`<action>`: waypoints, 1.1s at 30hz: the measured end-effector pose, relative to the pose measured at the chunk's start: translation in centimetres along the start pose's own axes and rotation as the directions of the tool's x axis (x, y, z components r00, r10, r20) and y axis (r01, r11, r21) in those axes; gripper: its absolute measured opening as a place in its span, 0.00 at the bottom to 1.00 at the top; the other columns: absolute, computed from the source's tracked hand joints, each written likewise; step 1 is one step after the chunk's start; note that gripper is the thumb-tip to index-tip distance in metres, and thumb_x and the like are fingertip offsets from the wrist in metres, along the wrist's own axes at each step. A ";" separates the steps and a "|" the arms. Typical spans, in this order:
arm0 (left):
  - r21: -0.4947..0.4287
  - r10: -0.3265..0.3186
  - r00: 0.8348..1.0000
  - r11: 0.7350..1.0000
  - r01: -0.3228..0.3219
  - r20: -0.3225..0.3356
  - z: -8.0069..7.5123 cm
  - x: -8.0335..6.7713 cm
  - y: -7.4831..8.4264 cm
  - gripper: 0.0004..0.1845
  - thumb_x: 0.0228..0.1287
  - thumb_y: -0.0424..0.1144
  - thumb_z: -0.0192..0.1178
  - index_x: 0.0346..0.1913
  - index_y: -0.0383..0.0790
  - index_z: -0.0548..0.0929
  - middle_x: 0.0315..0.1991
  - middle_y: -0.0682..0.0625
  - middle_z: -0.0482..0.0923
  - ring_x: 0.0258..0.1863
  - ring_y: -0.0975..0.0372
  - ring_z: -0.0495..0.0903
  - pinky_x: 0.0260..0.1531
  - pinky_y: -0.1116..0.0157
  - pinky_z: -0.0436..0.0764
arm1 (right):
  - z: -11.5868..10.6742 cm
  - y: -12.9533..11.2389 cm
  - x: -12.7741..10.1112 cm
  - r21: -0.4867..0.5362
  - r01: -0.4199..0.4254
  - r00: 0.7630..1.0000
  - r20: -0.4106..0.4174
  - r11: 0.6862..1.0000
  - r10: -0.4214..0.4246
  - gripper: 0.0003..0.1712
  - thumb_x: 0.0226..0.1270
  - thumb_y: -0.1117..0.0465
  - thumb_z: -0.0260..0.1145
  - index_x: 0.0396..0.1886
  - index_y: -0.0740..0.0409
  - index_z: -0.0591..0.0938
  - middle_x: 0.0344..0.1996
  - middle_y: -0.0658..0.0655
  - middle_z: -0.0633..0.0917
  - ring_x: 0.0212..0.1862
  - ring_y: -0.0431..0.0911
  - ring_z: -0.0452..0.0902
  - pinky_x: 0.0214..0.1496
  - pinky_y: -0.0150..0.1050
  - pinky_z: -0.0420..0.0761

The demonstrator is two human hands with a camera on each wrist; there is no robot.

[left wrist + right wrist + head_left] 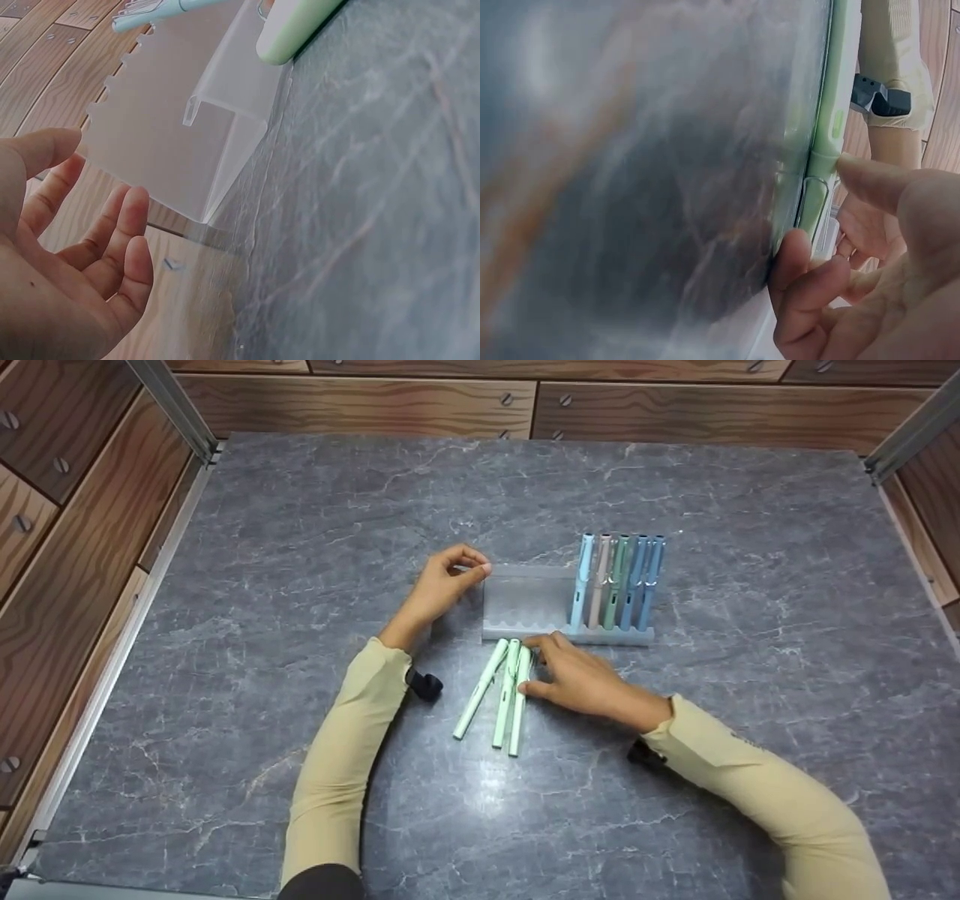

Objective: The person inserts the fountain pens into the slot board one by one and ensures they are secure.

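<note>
A clear plastic pen stand (529, 596) stands on the table, with several capped pens leaning in its right-hand slots. My left hand (442, 585) pinches the stand's upper left corner between thumb and index finger; in the left wrist view the other fingers of this hand (67, 255) are loosely bent. Three light green pens lie in front of the stand. My right hand (581, 679) holds the rightmost green pen (517, 720), thumb on its side and fingers bent at its far end. Beside it lie the middle green pen (502, 716) and the slanted left one (478, 694).
Within the stand are a light blue pen (580, 581), a greyish-pink pen (600, 585), a dark green pen (616, 585) and two blue pens. Marbled grey tabletop (300, 547) surrounds everything, with wood-patterned panels (360, 405) along the back and sides.
</note>
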State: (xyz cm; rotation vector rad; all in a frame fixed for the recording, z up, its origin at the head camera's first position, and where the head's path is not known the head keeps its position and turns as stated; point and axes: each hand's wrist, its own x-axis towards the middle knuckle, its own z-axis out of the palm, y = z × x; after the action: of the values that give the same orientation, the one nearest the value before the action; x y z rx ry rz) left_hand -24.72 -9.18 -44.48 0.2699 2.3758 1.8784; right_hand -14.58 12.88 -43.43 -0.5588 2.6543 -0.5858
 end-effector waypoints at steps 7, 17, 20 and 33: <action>-0.009 -0.007 1.000 1.000 0.007 0.012 -0.1 -0.1 0.1 0.10 0.64 0.39 0.62 0.44 0.36 0.82 0.39 0.48 0.79 0.37 0.48 0.82 0.26 0.72 0.73 | -0.2 -0.2 0.3 -0.004 -0.033 0.999 0.038 0.999 0.033 0.42 0.60 0.41 0.67 0.69 0.53 0.65 0.51 0.59 0.76 0.38 0.49 0.76 0.33 0.41 0.78; 0.000 -0.002 1.000 1.000 0.002 0.017 -0.1 -0.2 0.3 0.10 0.64 0.38 0.62 0.44 0.34 0.82 0.40 0.46 0.80 0.41 0.45 0.83 0.37 0.63 0.79 | 0.0 -0.6 0.5 0.000 -0.023 0.999 0.041 1.000 0.023 0.42 0.61 0.43 0.67 0.70 0.55 0.64 0.54 0.59 0.77 0.48 0.52 0.78 0.43 0.50 0.80; -0.006 -0.002 1.000 1.000 0.002 0.017 -0.1 -0.2 0.3 0.11 0.64 0.38 0.62 0.44 0.34 0.82 0.40 0.45 0.80 0.41 0.44 0.83 0.38 0.61 0.79 | -0.2 -0.7 0.6 0.012 -0.025 0.998 0.056 1.000 0.024 0.42 0.61 0.45 0.68 0.70 0.56 0.64 0.53 0.58 0.77 0.47 0.51 0.78 0.42 0.48 0.80; -0.021 0.003 1.000 1.000 -0.003 0.010 0.0 -0.2 0.3 0.10 0.64 0.37 0.62 0.43 0.34 0.82 0.38 0.46 0.80 0.41 0.42 0.83 0.35 0.65 0.79 | -0.1 -1.5 0.6 0.003 -0.035 0.996 0.080 0.999 0.035 0.44 0.62 0.45 0.65 0.72 0.56 0.60 0.60 0.62 0.74 0.52 0.55 0.76 0.48 0.53 0.80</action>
State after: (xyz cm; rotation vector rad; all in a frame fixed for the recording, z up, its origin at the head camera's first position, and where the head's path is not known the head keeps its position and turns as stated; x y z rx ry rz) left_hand -24.53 -9.18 -44.23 0.2808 2.3490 1.8973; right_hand -14.68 11.43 -42.80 -0.5221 2.5819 -0.5471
